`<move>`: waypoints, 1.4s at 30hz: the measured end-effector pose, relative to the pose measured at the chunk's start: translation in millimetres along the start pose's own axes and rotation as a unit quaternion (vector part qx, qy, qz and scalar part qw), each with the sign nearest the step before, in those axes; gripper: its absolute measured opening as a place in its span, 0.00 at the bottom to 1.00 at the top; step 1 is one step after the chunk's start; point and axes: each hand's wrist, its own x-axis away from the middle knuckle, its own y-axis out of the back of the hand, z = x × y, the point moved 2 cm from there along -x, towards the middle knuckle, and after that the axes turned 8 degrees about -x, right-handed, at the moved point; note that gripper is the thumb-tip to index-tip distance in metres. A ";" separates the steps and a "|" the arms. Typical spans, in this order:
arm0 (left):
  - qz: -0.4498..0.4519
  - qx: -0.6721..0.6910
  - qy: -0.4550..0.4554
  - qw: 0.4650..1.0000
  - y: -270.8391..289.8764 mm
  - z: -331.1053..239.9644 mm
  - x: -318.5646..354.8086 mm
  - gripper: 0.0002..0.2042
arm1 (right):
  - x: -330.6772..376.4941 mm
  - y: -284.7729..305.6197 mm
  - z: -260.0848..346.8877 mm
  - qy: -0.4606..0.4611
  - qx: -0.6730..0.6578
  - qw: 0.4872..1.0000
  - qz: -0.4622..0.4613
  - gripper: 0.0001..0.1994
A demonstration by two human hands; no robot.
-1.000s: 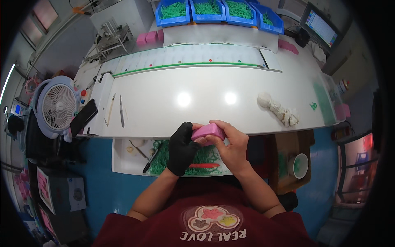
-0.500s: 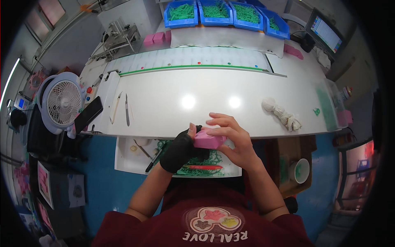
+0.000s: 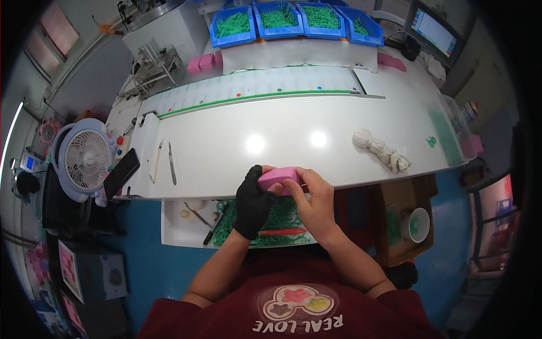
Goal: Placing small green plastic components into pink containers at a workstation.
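Note:
A pink block (image 3: 279,178), rounded at its corners and looking like a rubber mould, is held between both hands just over the front edge of the white worktable (image 3: 209,152). My left hand (image 3: 252,200), in a black glove that leaves fingertips bare, grips its left end with the thumb on the near face. My bare right hand (image 3: 314,199) clasps the right end, thumb also on the near side. Below them an open drawer (image 3: 180,226) holds green wax-like scraps (image 3: 285,217), a red pen-like tool (image 3: 282,231) and a black pen (image 3: 216,223).
Blue bins (image 3: 234,37) of green pieces line the back. A scalpel (image 3: 172,164) and phone (image 3: 121,173) lie left, beside a fan (image 3: 88,151). A knotted white cloth (image 3: 381,150) and small green piece (image 3: 431,141) lie right. A white bucket (image 3: 416,225) stands below right.
My right hand's raised fingers have closed around the block's right end. The block has been turned, and both thumbs now press its near side. The view has shifted slightly.

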 end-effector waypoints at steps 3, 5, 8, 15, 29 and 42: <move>0.007 0.005 -0.011 1.000 -1.3 6.6 -4.8 0.15 | 1.5 -0.7 8.7 0.069 0.129 0.989 -0.010 0.16; 0.005 0.028 -0.039 0.999 -1.4 10.1 -3.4 0.14 | 0.1 -5.0 21.2 0.116 0.142 0.983 0.000 0.17; 0.004 0.136 -0.019 0.991 -4.0 4.4 -3.4 0.13 | -2.8 -1.2 25.7 0.142 0.139 0.980 0.011 0.16; 0.082 -0.047 0.017 0.995 13.8 12.6 -5.2 0.23 | -18.8 10.2 12.7 0.093 0.052 0.992 0.065 0.12; 0.244 0.123 -0.086 0.958 34.9 -31.7 -59.3 0.39 | -30.1 28.3 -26.9 -0.226 -0.387 0.882 0.144 0.11; 0.193 -0.551 -0.030 0.811 260.6 69.9 -316.4 0.43 | -28.8 79.0 -55.3 -0.180 -0.239 0.954 0.018 0.04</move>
